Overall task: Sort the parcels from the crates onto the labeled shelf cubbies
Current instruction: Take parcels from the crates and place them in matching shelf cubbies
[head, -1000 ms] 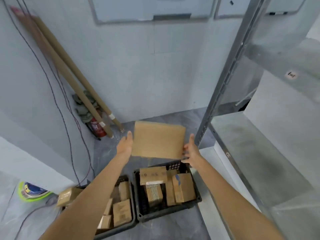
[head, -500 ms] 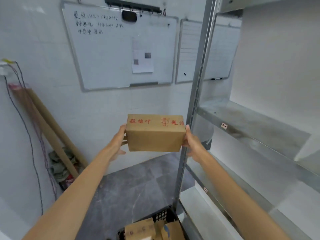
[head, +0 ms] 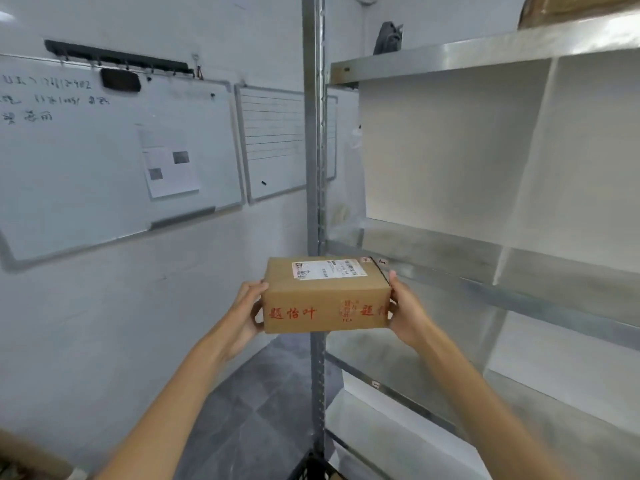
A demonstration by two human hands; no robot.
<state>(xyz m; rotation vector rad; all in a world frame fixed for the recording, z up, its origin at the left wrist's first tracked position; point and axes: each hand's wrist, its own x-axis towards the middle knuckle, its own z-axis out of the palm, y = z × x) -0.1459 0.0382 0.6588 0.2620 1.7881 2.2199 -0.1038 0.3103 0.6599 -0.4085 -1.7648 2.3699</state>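
Note:
I hold a brown cardboard parcel [head: 325, 299] at chest height, in front of the metal shelf's corner post [head: 314, 188]. It has red printed characters on its near side and a white shipping label on top. My left hand [head: 246, 315] grips its left end and my right hand [head: 405, 311] grips its right end. The metal shelf [head: 485, 268] stands to the right, with white dividers forming cubbies. A small label [head: 382, 262] sits on the shelf edge just behind the parcel's right corner. The crates are almost out of view; only a black corner [head: 313, 467] shows at the bottom.
Two whiteboards [head: 104, 161] hang on the wall at left. A grey object [head: 388, 38] and a brown box [head: 568, 8] rest on the top shelf. A lower shelf edge carries another small label [head: 376, 384]. Grey floor tiles lie below.
The parcel was lifted from above the crates to shelf height and tilted so its labelled top shows. My view swung up and right toward the shelf; the crates dropped out of sight.

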